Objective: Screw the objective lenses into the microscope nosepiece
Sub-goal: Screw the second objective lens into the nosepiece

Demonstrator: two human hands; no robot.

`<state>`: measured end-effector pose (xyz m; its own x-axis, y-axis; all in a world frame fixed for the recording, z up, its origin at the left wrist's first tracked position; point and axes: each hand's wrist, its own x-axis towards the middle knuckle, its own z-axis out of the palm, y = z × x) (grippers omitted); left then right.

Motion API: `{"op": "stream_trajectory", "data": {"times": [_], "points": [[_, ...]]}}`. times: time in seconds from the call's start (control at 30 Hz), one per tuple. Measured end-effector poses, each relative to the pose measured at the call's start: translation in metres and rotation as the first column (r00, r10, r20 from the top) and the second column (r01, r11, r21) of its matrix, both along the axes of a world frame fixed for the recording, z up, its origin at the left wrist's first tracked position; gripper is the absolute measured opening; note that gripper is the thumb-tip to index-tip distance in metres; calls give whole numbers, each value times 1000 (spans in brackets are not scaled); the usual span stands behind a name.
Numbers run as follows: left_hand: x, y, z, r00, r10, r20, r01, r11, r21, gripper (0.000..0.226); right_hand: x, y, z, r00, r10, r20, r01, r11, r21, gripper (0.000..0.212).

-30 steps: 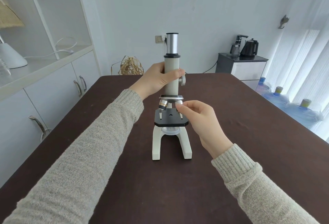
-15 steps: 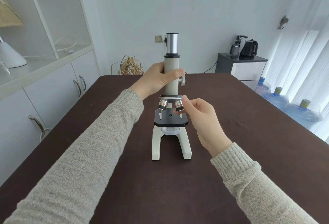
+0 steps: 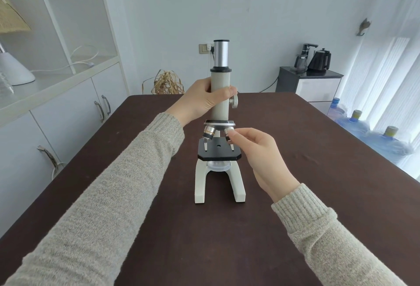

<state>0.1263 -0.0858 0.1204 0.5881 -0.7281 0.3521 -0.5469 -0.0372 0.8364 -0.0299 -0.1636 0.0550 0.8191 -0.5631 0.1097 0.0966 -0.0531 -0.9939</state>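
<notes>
A: How is the microscope (image 3: 220,113) kept steady on the counter (image 3: 204,240)?

B: Its pale body tube is gripped by the left hand (image 3: 203,101), fingers and thumb wrapped round it just above the nosepiece (image 3: 219,124). The hold is judged to be a brace, so that twisting below the nosepiece does not turn or tip the stand.

A: And the objective lenses?

B: One objective lens (image 3: 209,134) is seen hanging from the nosepiece on its left side, angled down toward the black stage (image 3: 219,151) and touched by nothing. A second objective lens (image 3: 229,134) sits on the nosepiece's right side, partly hidden by fingertips.

A: What is held in the right hand (image 3: 261,149)?

B: That second lens is pinched between thumb and forefinger, with the other fingers loosely curled behind. The grip is narrow, closed only on the small barrel. The wrist is raised from the counter and the forearm is brought in from the right of the microscope, a pose suited to rolling the barrel between the fingertips.

A: Is it fully threaded?

B: That cannot be told; the joint under the nosepiece is too small to be read.
</notes>
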Motion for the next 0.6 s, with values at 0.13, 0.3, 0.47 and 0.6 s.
{"op": "stream_trajectory", "data": {"times": [0.13, 0.3, 0.47, 0.6], "points": [[1, 0, 0, 1000, 1, -1, -1, 1000, 5, 24, 4, 0, -2, 999, -35, 26, 35, 999, 21, 15], [-3, 2, 1, 1000, -22, 11, 22, 1000, 7, 11, 6, 1, -1, 999, -49, 16, 48, 999, 16, 23], [-1, 2, 0, 1000, 7, 15, -7, 1000, 6, 25, 3, 5, 0, 1000, -26, 6, 26, 1000, -18, 30], [-1, 2, 1, 1000, 6, 14, -6, 1000, 8, 26, 4, 4, 1, 999, -48, -18, 48, 999, -27, 33]]}}
